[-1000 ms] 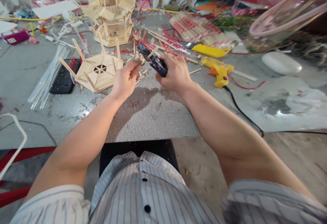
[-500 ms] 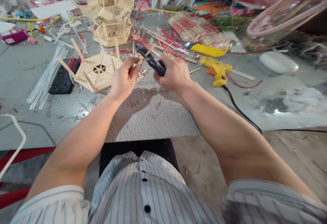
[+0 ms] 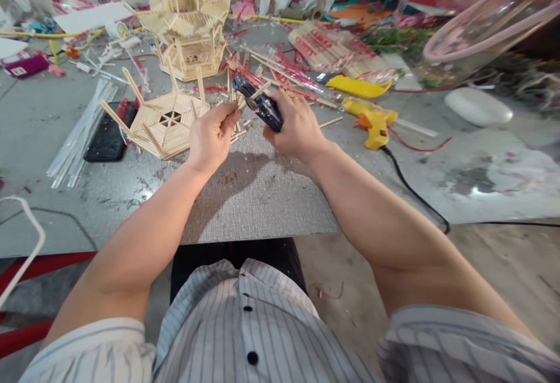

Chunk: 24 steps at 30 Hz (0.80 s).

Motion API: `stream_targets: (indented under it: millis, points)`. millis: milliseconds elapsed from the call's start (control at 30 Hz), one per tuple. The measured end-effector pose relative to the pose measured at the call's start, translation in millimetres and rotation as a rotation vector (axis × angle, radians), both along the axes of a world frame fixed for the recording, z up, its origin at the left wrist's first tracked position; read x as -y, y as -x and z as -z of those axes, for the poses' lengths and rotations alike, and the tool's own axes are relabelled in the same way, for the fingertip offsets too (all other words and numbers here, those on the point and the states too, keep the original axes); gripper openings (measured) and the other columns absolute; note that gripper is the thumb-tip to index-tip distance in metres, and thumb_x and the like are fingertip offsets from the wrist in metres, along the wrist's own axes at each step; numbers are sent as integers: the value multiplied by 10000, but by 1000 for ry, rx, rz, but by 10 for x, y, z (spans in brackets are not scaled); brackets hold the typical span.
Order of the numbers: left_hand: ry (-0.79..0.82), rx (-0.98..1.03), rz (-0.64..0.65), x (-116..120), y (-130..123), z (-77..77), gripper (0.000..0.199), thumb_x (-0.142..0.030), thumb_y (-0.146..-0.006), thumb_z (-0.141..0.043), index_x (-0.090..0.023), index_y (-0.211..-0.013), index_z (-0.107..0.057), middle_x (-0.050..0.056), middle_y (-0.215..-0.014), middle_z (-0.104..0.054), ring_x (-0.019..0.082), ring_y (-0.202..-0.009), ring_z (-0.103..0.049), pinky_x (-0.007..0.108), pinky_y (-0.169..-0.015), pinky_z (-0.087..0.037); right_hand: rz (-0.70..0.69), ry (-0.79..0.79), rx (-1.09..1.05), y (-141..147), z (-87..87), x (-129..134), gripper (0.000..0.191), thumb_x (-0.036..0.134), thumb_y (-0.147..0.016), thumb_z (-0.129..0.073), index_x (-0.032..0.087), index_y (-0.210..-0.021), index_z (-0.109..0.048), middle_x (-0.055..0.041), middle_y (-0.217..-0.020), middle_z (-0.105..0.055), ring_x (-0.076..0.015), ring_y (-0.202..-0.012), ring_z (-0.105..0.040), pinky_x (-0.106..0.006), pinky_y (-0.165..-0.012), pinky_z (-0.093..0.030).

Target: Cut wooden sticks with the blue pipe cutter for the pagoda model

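Note:
Between thumb and fingers, my left hand pinches a thin wooden stick. My right hand is wrapped round dark blue pliers, whose jaws are at the stick; whether they grip it I cannot tell. Just left of my left hand lies a hexagonal stick base with upright posts and a spoked opening in its middle. Behind it stands a tiered pagoda model of the same sticks. Short stick offcuts are scattered beneath the pliers.
A yellow glue gun with a black cord lies to the right, near a yellow toothed piece. Bagged sticks are at the back. A phone and clear glue sticks lie left. A white oval object sits far right.
Both hands stay almost in place. The stick and the pliers have shifted very slightly, with the same hold on each.

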<state>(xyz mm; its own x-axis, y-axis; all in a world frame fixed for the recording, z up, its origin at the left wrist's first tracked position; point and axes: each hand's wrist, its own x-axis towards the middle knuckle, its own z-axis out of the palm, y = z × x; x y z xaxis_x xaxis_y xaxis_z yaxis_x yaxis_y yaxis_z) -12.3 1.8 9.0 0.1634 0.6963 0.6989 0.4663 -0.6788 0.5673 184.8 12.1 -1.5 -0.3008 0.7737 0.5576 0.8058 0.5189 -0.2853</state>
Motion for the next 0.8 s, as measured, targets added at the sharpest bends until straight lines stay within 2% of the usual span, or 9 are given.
stream_targets:
  millis: [200,367,500,800]
  points:
    - [32,57,24,21,-48,-68,453,-611,-876,-442,-218,-729,-611,2,-566,-533,126,-550,-511,270,-531,-420,-101,20,-13,-23,-13,1,612,209,-677,-516,206,-1282,-427,-122,-1223,-587,-347,-1139,-524,-585,-996,-339]
    - [57,70,96,54,-39,-153,504,-630,-873,-424,-201,-631,-529,-12,-522,-437,111,-533,-476,249,-504,-381,-148,-7,28,-17,-56,24,627,206,-643,-532,201,-1263,-437,-116,-1217,-600,-333,-1127,-538,-571,-1012,-336]
    - [18,33,89,51,-8,-158,475,-610,-881,-436,-198,-690,-574,-6,-548,-477,118,-577,-510,250,-537,-401,-101,-20,1,-21,-45,21,593,221,-667,-544,204,-1252,-446,-120,-1202,-602,-336,-1123,-539,-580,-1021,-325]
    - [-13,-46,48,16,3,-65,430,-564,-902,-433,-209,-757,-628,15,-618,-602,117,-564,-518,257,-531,-418,-52,-34,10,-21,-20,21,548,256,-702,-553,219,-1240,-454,-101,-1126,-616,-331,-1082,-555,-605,-1022,-308]
